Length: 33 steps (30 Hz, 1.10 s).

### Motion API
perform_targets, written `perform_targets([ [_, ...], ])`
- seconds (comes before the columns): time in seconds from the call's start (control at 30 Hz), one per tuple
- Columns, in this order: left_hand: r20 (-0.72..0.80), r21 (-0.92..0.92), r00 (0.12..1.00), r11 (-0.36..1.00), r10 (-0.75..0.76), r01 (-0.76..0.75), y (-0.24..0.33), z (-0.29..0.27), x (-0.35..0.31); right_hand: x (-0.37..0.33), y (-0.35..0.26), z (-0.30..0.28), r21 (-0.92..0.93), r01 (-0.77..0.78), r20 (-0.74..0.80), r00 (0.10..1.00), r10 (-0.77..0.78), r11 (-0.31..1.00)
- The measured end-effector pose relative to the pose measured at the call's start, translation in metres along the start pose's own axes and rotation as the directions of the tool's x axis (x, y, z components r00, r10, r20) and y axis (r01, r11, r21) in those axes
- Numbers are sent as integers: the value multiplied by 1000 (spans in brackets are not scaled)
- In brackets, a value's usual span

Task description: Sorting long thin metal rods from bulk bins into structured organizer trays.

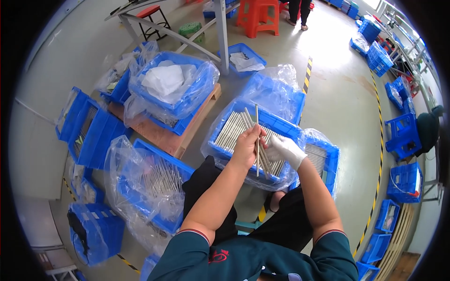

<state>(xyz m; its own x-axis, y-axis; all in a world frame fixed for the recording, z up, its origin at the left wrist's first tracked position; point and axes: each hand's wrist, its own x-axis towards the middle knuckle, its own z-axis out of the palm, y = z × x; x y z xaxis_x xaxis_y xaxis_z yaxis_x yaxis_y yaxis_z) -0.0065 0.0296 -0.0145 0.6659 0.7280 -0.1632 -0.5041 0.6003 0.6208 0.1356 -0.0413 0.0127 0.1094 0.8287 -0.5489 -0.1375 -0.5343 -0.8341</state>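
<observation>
A green stool [191, 31] stands at the far left; a metal frame post [222, 37] separates it from a red plastic stool [252, 23]; a person's dark-trousered legs [299, 9] appear farther right; at left, a wooden pallet [161, 139] supports stacked blue crates [193, 104] topped with white sheeting [164, 82]; a yellow-and-black floor stripe [381, 140] runs along the right, beside a blue plastic stool [404, 122].

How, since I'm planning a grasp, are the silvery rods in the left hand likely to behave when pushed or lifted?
The rods are probably stiff, as they stick out straight on both sides of the left hand. Their slim, apparently round shape suggests they may roll. Their metallic sheen hints they could slip in a loose grip.
</observation>
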Motion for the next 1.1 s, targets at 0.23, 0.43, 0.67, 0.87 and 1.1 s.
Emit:
perform_targets([
  [0.23,46,105,980,977,-193,188,-23,21,-9,-12,57,-12,388,-292,595,804,4,874],
  [0.43,205,245,951,953,-229,177,-29,28,-12,-28,73,-2,656,-399,636,749,-185,641],
  [0.67,-26,896,897,407,441,-175,-31,18,-13,7,43,-29,496,-260,362,929,75,829],
  [0.87,175,782,933,531,316,-326,-25,54,-36,112,48,-81,-967,33,-1,991,-135,252],
  [1.1,229,730,963,629,142,-267,-6,61,-47,205,43,-37,-966,257,242,941,238,-37],
])
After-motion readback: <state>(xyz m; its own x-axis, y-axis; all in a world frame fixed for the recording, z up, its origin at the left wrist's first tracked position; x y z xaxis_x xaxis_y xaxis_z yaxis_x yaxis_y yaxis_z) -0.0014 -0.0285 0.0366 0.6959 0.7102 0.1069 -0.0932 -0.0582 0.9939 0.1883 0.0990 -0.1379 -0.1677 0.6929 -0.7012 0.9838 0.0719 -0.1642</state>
